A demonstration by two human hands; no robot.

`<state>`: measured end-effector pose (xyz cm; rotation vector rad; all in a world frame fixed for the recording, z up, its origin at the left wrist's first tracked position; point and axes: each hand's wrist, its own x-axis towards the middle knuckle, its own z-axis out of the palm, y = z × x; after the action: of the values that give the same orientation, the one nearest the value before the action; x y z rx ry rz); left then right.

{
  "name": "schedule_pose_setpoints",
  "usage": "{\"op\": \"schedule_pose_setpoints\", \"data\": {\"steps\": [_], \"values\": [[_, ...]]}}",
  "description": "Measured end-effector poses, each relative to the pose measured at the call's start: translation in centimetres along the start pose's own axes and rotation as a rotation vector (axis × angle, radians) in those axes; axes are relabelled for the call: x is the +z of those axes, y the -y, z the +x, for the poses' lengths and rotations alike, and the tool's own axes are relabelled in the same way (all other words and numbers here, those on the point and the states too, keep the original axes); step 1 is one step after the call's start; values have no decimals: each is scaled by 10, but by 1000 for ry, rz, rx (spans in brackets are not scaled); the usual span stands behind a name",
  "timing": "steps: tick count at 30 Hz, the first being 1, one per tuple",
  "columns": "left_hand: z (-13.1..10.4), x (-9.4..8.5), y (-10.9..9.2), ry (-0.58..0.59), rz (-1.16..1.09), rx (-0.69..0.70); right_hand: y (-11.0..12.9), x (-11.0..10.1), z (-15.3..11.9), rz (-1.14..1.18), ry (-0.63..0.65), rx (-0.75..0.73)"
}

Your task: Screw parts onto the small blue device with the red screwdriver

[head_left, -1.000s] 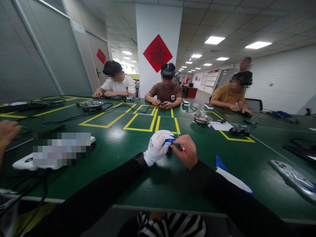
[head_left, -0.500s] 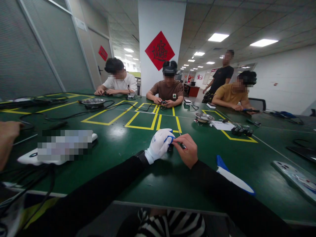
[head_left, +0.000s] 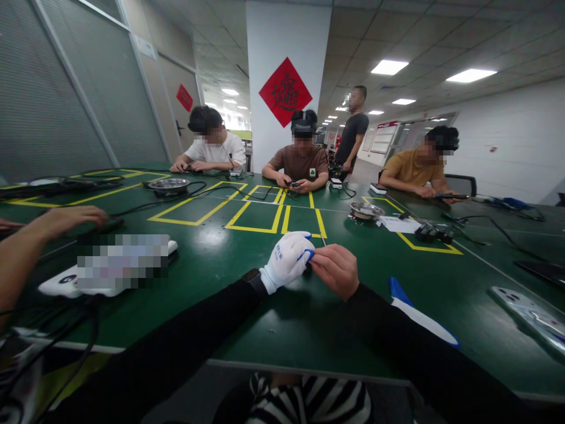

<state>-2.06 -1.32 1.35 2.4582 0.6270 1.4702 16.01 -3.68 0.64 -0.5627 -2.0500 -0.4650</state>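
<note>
My left hand (head_left: 286,259), in a white work glove with blue fingertips, is closed over the green table. A small black part shows just below its fingers, mostly hidden. My right hand (head_left: 338,268) is bare and meets the left fingertips, its thumb and fingers pinched together. From between its fingers a thin metal tool (head_left: 323,241) sticks up; its kind cannot be made out. To the right of my right forearm a second white and blue glove (head_left: 424,321) lies flat.
A phone in a pale case (head_left: 529,315) lies at right, a white device (head_left: 57,285) at left. A person's hand (head_left: 66,222) reaches in from the left. Metal bowls (head_left: 366,211), black blocks (head_left: 435,233) and cables lie farther off. Several people are across the table.
My right hand has turned slightly, its fingers covering more of the tool. A neighbour's hand has reached farther in from the left. The standing person in the background has moved left.
</note>
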Motion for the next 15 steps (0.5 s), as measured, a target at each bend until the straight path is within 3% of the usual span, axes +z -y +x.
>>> {"op": "schedule_pose_setpoints", "data": {"steps": [3,5,11,13,15], "values": [[0,0,-1,27,-43,-14,3,1,0,-14,24,-24],[0,0,0,2,-19,-8,7,3,1,17,14,37],[3,-22,13,-342,177,-90,5,6,6,93,-145,516],[3,-30,18,-417,157,-182,-1,5,4,86,-82,610],[4,-34,21,-375,67,-266,-8,4,3,97,14,646]]}}
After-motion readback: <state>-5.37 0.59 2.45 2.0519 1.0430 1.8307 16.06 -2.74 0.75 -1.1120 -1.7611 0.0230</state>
